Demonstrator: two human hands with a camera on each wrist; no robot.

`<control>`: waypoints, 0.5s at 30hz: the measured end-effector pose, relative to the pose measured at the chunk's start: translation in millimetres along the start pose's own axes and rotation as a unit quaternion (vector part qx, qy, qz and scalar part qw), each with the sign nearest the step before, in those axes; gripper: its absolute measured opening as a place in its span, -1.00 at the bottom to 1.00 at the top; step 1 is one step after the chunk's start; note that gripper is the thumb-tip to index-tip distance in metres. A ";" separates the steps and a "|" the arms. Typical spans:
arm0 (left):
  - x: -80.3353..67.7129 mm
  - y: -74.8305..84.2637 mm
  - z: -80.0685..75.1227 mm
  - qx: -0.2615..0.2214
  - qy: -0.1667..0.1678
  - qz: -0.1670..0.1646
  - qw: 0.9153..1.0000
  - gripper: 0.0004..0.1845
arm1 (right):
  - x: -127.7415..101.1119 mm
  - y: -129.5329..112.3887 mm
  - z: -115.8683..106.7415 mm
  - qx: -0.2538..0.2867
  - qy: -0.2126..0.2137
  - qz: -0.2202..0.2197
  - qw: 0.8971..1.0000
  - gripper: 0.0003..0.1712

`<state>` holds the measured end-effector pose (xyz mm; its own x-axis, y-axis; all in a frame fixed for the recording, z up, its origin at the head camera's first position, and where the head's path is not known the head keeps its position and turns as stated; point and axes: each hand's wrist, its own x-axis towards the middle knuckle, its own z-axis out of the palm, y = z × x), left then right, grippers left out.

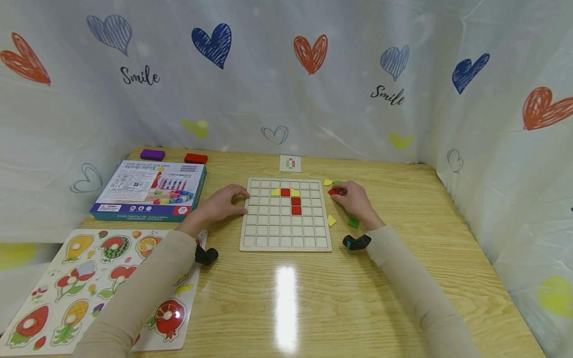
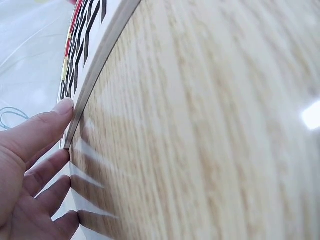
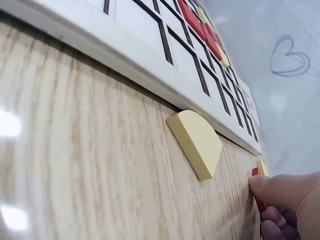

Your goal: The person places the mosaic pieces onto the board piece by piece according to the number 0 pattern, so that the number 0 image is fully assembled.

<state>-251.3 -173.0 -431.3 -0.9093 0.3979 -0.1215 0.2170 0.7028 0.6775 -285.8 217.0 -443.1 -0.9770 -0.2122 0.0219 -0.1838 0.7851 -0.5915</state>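
Note:
A square wooden grid board (image 1: 268, 229) lies in the middle of the table. Set in its cells are red squares (image 1: 296, 206) in a short column, another red square (image 1: 285, 192) and yellow rounded pieces (image 1: 276, 192) on either side of that one. My left hand (image 1: 222, 203) touches the board's left edge with thumb and fingertips, fingers spread. Right of the board, my right hand (image 1: 353, 199) pinches a red piece (image 3: 259, 197) between thumb and fingers, low at the tabletop. A yellow rounded piece (image 3: 197, 142) lies beside the board's edge. Green pieces (image 1: 353, 223) lie near my right hand.
A small pattern card (image 1: 290, 163) lies behind the board. At the left are a boxed bead set (image 1: 149, 191), a purple block (image 1: 152, 154), a red block (image 1: 195, 158) and a fruit puzzle board (image 1: 100, 263) under my left forearm. A printed curtain (image 1: 250, 89) hangs behind.

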 end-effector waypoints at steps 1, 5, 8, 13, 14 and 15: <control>0.1 0.2 -0.1 -0.002 0.001 0.001 1.000 -0.56 | -0.7 0.7 -0.6 -0.002 0.000 -0.001 1.000 -0.58; -0.1 1.2 -0.4 -0.003 0.003 0.007 1.000 -0.55 | -5.5 3.0 -3.8 -0.013 -0.008 -0.008 1.000 -0.58; -0.4 1.5 -0.7 -0.003 0.002 0.010 1.000 -0.55 | -11.2 3.0 -6.8 -0.026 -0.023 -0.014 0.999 -0.57; -0.7 1.5 -0.2 -0.002 0.000 0.003 1.000 -0.56 | -20.8 2.5 -9.6 -0.042 -0.043 -0.024 0.998 -0.58; -0.8 1.4 -0.1 -0.002 0.000 0.001 1.000 -0.56 | -22.5 2.6 -9.8 -0.042 -0.045 -0.024 0.998 -0.58; -0.7 1.1 0.1 -0.001 0.000 0.000 1.000 -0.56 | -23.7 3.0 -9.7 -0.042 -0.046 -0.024 0.998 -0.59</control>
<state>-250.4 -172.4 -430.6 -0.9094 0.3978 -0.1210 0.2168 0.7019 0.6785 -264.2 230.0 -437.6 -0.9534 -0.3004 -0.0280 -0.2422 0.8175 -0.5225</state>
